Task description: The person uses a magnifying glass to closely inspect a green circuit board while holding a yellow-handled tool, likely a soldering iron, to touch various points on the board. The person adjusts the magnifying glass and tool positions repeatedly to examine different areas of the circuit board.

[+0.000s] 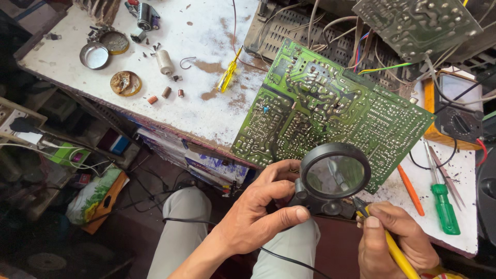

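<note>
The board was the big item, a green circuit board lying solder-side up, half on the bench and overhanging its near edge. It looked light and stiff but fragile, so best held by its bare edges. Next down, the magnifier, black rimmed, hovered over the board's near corner; the left hand was clamped around its base. Smallest, a yellow-handled tool sat pinched in the right hand, tip near the lens.
</note>
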